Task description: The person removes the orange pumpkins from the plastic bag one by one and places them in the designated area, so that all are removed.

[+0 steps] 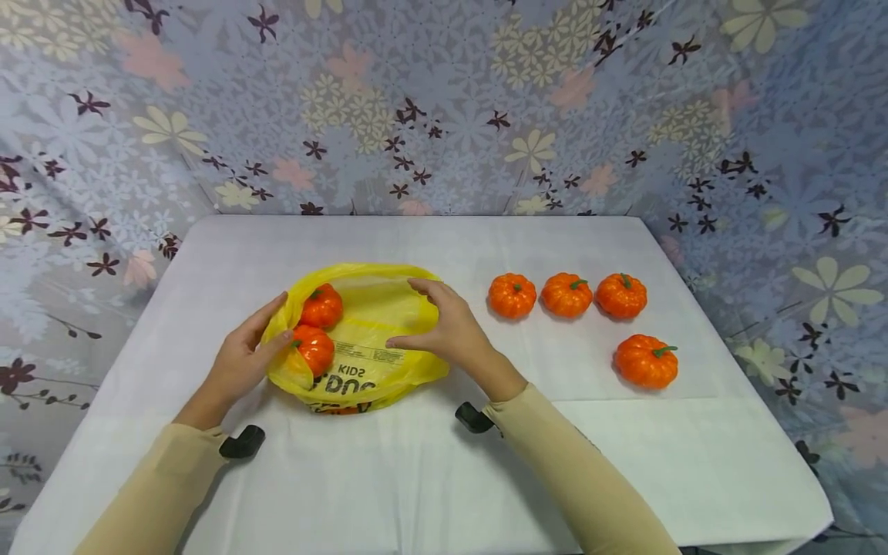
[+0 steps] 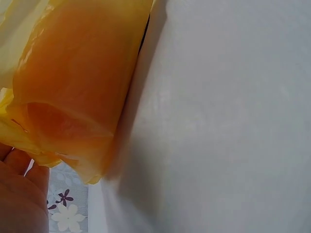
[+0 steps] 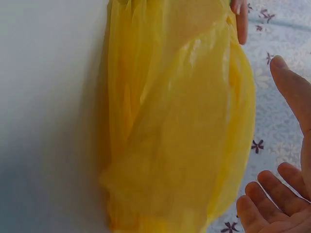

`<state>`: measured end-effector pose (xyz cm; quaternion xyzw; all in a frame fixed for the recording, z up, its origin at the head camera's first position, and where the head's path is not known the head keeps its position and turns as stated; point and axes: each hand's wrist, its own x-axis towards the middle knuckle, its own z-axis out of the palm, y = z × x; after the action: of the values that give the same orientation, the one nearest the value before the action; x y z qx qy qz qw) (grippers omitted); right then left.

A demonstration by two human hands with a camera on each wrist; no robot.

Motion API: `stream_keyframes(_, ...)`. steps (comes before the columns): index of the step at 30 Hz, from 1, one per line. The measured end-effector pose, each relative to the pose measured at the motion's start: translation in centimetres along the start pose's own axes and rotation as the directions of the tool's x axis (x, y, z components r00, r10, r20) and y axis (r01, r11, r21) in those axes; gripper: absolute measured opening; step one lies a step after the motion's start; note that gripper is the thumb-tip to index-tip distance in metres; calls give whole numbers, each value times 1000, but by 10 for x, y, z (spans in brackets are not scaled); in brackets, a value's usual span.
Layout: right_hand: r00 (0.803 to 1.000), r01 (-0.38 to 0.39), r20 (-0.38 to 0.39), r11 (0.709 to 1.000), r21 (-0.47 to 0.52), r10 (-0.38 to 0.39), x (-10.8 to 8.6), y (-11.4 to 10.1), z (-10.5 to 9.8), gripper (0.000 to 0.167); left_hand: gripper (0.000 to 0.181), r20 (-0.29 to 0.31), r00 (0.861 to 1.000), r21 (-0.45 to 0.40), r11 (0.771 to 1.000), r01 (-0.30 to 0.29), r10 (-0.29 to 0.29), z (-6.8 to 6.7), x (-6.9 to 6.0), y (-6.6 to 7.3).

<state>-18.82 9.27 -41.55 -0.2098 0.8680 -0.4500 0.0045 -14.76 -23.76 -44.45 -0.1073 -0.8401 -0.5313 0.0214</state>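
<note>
A yellow plastic bag lies with its mouth spread wide on the table, dark printed lettering showing inside. Within its left part are two small orange pumpkins, one farther back and one nearer. My left hand holds the bag's left rim, thumb over the edge and fingers outside. In the left wrist view, orange shows through the bag film beside that hand. Over the right rim, my right hand is spread, thumb and fingers apart, holding nothing. The right wrist view shows its fingers beside the bag.
Right of the bag, three small pumpkins stand in a row: left, middle and right. Another pumpkin lies nearer the front. A white cloth covers the table; flowered fabric hangs behind.
</note>
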Motion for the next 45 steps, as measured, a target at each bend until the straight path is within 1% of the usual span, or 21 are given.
stream_keyframes(6, 997, 55, 58, 997, 53, -58, 10, -3, 21, 95, 63, 0, 999, 6, 999, 38, -38, -1, 0, 1)
stream_keyframes(9, 995, 54, 85, 997, 55, -58, 13, -5, 32, 95, 62, 1, 999, 10, 999, 47, -47, 0, -3, -1)
stream_keyframes(15, 989, 18, 147, 996, 84, -30, 16, -14, 52, 95, 63, -3, 999, 27, 998, 54, -54, -1, -7, -4)
stream_keyframes(20, 980, -1, 199, 996, 87, -17, 18, -22, 66, 95, 63, -6, 998, 37, 998, 56, -56, -4, -7, -3)
stream_keyframes(23, 977, 7, 214, 996, 84, -25, 20, -25, 74, 95, 63, -3, 999, 22, 999, 45, -45, -5, -6, -3)
stream_keyframes(27, 974, 12, 223, 996, 88, -31, 22, -26, 83, 92, 64, 5, 1000, -2, 1000, 30, -30, -6, -6, -4)
stream_keyframes(30, 972, 9, 231, 996, 87, -29, 24, -26, 89, 89, 64, 9, 1000, 15, 1000, 25, -25, -7, -6, -7)
stream_keyframes(35, 963, 30, 263, 996, 80, -50, 28, -27, 97, 85, 63, -1, 1000, 31, 999, 12, -12, -8, -7, -9)
stream_keyframes(37, 958, 22, 284, 997, 76, -43, 29, -27, 100, 86, 63, -3, 1000, 25, 1000, 6, -6, -8, -8, -9)
stream_keyframes(41, 951, 0, 310, 999, 37, -11, 30, -26, 102, 87, 64, 1, 1000, 24, 1000, 3, -3, -7, -8, -10)
stream_keyframes(45, 948, 7, 317, 1000, 15, -11, 33, -25, 106, 88, 64, -2, 1000, 24, 1000, 6, -6, -7, -7, -11)
